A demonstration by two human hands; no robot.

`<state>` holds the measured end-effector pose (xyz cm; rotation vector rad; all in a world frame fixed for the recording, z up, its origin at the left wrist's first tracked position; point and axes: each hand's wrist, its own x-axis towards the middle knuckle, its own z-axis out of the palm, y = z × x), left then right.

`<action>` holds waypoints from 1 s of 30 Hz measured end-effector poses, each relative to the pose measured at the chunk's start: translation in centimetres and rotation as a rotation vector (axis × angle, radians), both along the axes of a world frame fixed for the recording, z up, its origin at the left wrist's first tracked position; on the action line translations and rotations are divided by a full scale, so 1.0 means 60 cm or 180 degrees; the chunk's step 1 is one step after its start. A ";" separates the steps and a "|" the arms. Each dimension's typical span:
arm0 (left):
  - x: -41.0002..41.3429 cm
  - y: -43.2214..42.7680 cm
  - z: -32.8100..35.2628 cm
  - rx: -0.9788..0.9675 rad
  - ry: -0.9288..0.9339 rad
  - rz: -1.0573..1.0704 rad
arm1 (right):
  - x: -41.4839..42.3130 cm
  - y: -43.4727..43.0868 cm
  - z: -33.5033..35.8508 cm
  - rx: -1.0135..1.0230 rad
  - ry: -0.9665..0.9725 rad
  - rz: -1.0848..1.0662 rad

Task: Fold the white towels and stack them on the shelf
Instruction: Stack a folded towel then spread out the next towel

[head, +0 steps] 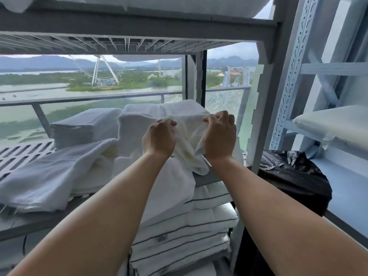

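Both my hands hold one crumpled white towel up in front of the shelf. My left hand grips its left part, and my right hand pinches its top edge with fingers and thumb. The cloth sags between them and hangs down over the shelf's front edge. Behind it stand folded white towel stacks, with a lower stack to the left. A loose unfolded white towel lies spread on the grey slatted shelf at the left.
The grey shelf above is close overhead. White pillows with dark piping are stacked on the shelf below. A black plastic bag sits at the right beside a light-blue rack. A window with a railing lies behind the shelf.
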<state>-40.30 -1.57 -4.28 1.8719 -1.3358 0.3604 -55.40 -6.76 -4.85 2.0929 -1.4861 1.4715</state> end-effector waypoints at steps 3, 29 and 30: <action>0.007 0.015 -0.001 0.0136 0.0056 0.0124 | -0.010 0.006 -0.009 0.0005 0.0015 0.0016; -0.062 0.108 -0.044 0.1495 -0.0201 0.0549 | -0.025 0.033 -0.048 0.0797 0.0926 0.0652; -0.059 0.116 -0.047 0.1509 -0.0280 0.0630 | -0.014 0.042 -0.044 0.0773 0.0906 0.0786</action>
